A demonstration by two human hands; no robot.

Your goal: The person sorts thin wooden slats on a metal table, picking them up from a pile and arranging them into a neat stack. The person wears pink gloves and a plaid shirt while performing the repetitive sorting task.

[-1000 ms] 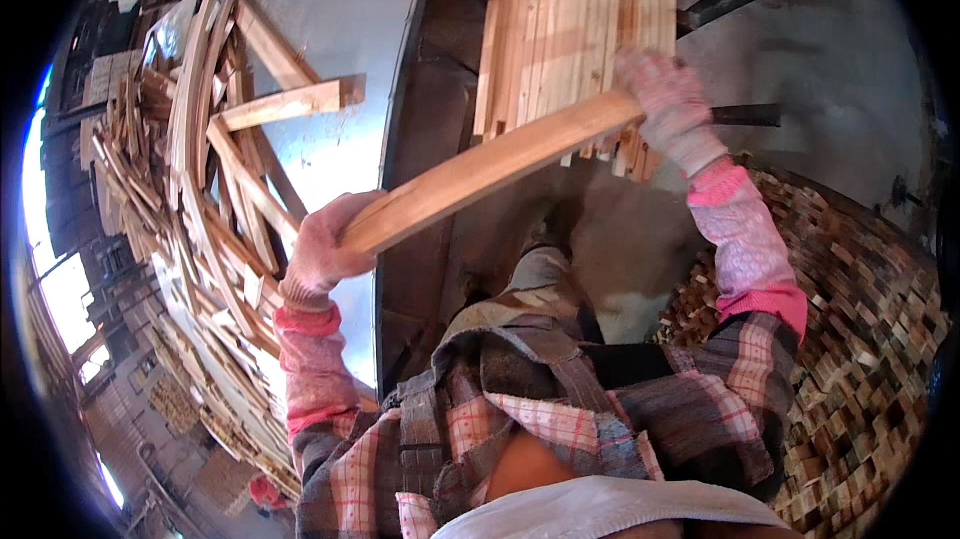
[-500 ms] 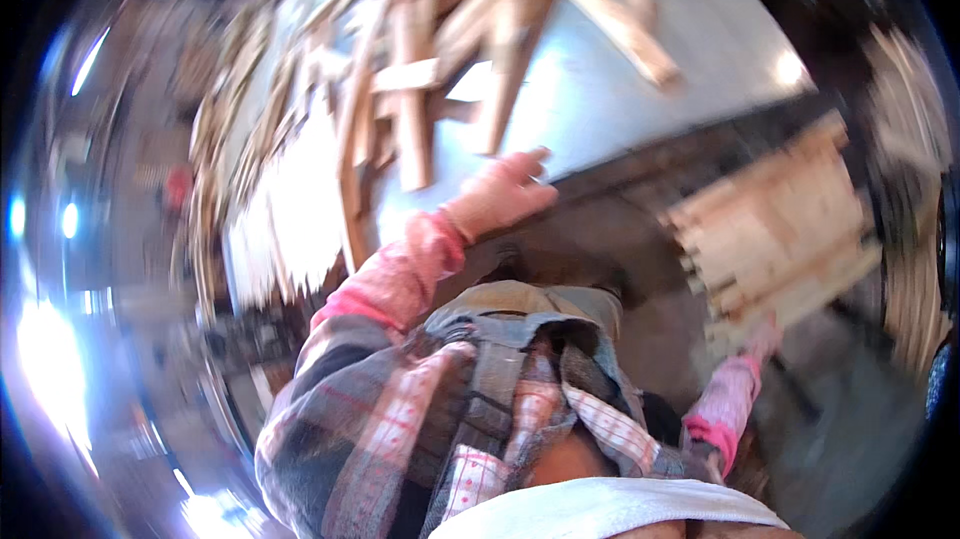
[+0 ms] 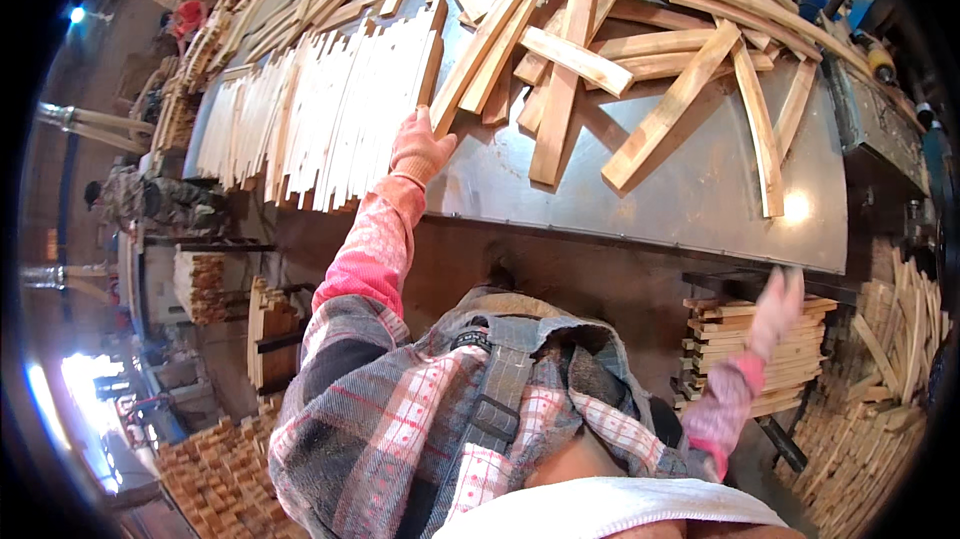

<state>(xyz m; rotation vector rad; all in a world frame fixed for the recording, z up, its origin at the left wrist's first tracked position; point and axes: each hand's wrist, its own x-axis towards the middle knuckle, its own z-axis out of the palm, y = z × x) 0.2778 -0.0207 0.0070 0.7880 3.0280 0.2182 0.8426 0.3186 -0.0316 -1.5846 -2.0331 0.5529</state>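
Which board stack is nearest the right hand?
The stack by the near right corner of the table: the right hand overlaps it in view; other stacks lie farther away.

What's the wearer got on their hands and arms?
Forearms: pink patterned sleeves with brighter pink bands. Above the left one: a greyish plaid sleeve. Left hand: apparently a thin glove, cuffed at the wrist. Right hand: too blurred to tell.
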